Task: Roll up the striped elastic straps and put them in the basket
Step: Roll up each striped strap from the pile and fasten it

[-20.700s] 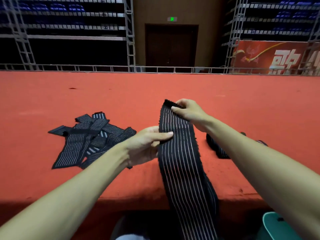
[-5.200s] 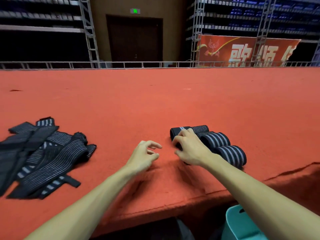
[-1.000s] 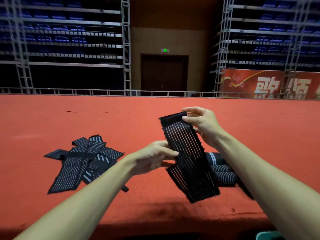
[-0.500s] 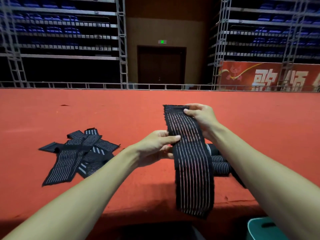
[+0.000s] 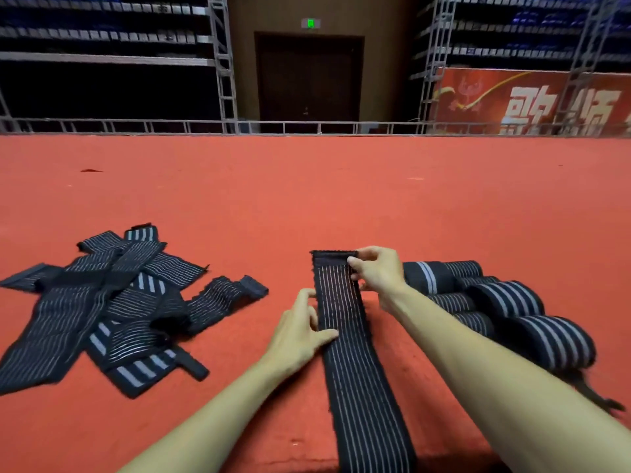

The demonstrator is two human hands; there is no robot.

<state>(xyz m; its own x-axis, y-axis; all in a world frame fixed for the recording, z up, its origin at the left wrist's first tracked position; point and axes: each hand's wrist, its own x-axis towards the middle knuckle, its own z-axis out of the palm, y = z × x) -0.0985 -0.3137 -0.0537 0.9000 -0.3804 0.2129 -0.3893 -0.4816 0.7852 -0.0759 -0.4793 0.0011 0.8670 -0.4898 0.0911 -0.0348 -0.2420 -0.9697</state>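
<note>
A long black strap with thin white stripes (image 5: 355, 363) lies flat on the red carpeted surface (image 5: 307, 199), running from the centre down past the near edge. My right hand (image 5: 377, 273) pinches its far end between thumb and fingers. My left hand (image 5: 302, 332) holds the strap's left edge partway down, thumb on top. Several rolled straps (image 5: 512, 302) lie side by side just right of my right forearm. A loose pile of unrolled striped straps (image 5: 112, 302) lies to the left. The basket is out of view.
The red surface stretches far ahead to a metal railing (image 5: 307, 126). Its near edge runs along the bottom of the view. A thin black tail (image 5: 597, 397) trails from the nearest roll at the right.
The strap, held up in the air half a second ago, now lies flat on the surface. Both hands came down with it, and the view tilted downward.
</note>
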